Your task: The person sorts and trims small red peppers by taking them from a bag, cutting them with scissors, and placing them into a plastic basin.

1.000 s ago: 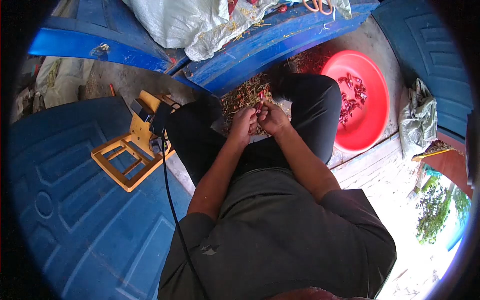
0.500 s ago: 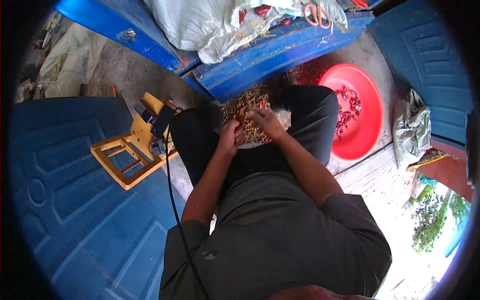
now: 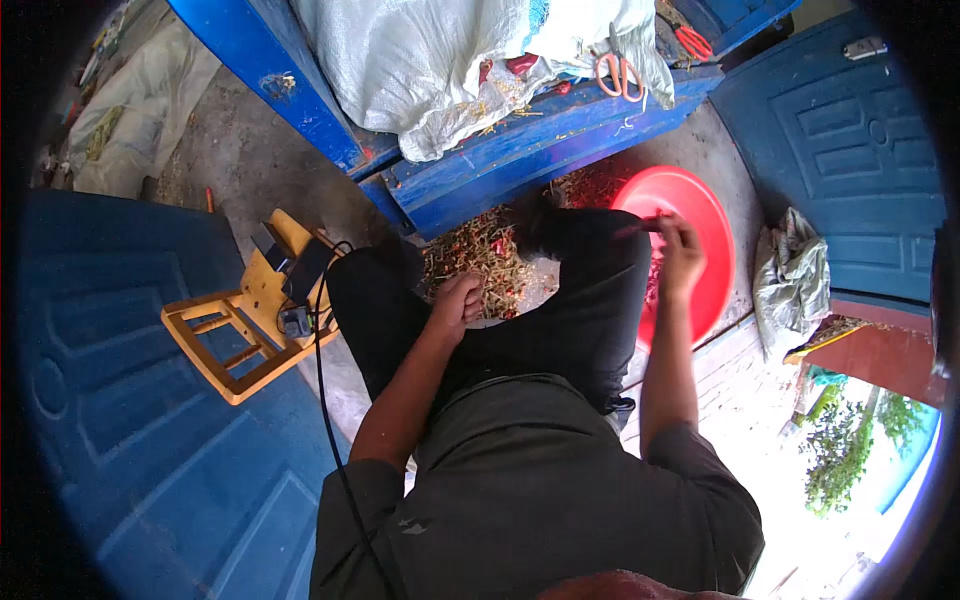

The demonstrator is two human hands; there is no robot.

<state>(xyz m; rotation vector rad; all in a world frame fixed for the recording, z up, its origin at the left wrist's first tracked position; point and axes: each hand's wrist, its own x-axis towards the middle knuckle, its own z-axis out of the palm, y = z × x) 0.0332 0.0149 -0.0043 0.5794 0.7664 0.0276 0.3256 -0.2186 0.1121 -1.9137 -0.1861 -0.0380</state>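
Fingers curled, my left hand (image 3: 458,302) is closed above a pile of dry stems and red bits (image 3: 490,262) on the floor between my knees; what it holds, if anything, is hidden. Over the red basin (image 3: 712,240) at the right, my right hand (image 3: 682,256) pinches a dark red dried pepper (image 3: 645,227). More dark red peppers lie in the basin, partly hidden behind my hand and knee.
A blue bench (image 3: 540,150) in front bears a white woven sack (image 3: 400,70), orange-handled scissors (image 3: 620,78) and red-handled scissors (image 3: 692,42). A wooden chair (image 3: 235,345) lies at the left, and a crumpled sack (image 3: 792,285) sits right of the basin.
My right hand has moved from above the pile, beside my left hand, out to the right over the basin. The view has shifted slightly.
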